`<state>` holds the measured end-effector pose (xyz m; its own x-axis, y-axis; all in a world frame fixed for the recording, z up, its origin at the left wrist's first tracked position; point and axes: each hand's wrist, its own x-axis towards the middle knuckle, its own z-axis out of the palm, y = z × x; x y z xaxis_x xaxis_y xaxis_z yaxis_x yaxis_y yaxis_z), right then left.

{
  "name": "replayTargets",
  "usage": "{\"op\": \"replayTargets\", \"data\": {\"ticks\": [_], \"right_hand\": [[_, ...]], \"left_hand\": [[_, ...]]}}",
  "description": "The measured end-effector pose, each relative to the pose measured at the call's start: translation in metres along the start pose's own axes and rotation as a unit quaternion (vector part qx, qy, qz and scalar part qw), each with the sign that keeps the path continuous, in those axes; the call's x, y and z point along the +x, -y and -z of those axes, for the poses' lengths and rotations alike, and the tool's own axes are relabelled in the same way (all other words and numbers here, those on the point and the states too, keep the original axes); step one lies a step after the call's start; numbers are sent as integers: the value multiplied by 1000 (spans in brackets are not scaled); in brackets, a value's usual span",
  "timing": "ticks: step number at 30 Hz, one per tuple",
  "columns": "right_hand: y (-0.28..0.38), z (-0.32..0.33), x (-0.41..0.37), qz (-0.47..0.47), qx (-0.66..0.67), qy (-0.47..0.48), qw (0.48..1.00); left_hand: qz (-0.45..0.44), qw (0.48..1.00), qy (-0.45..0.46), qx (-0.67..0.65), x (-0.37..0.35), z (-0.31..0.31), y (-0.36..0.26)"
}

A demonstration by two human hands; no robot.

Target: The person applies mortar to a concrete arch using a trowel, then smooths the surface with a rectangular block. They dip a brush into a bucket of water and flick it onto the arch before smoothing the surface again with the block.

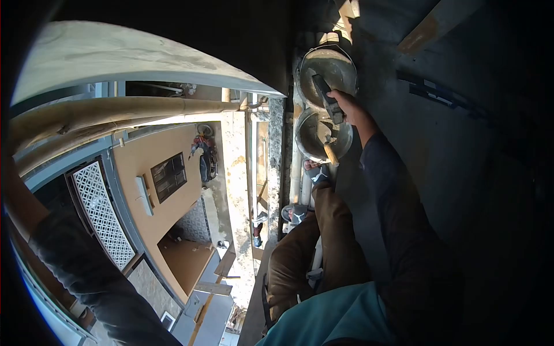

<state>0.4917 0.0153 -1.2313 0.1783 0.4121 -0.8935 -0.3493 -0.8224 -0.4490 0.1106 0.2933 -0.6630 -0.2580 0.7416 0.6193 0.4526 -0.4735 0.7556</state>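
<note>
My right hand (346,106) is closed on a dark, long plastering float (323,92), held over the far bucket (353,63), which contains grey mortar. Nearer to me stands a second bucket (348,145); a pointing trowel (330,153) with a wooden handle lies in it, the handle reaching over the rim. At the left edge, my left forearm (23,202) reaches up to a thick bamboo pole (115,108). Shadow and the frame edge hide the fingers of my left hand.
My sandalled feet (297,214) stand on narrow bamboo poles (296,187) high above the ground. To the left is a drop towards a house wall (138,173) with a window, and a parked motorcycle (205,155). A dark wall (398,173) rises on the right.
</note>
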Motion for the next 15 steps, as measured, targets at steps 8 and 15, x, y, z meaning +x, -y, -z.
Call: {"op": "replayTargets", "data": {"ticks": [8,15], "right_hand": [[-11,-56,-299,35,439,549,711],[56,-156,-475,-130,409,661,615]], "left_hand": [[111,991,57,44,-146,38,17],[589,619,151,-498,-369,114,-60]]}}
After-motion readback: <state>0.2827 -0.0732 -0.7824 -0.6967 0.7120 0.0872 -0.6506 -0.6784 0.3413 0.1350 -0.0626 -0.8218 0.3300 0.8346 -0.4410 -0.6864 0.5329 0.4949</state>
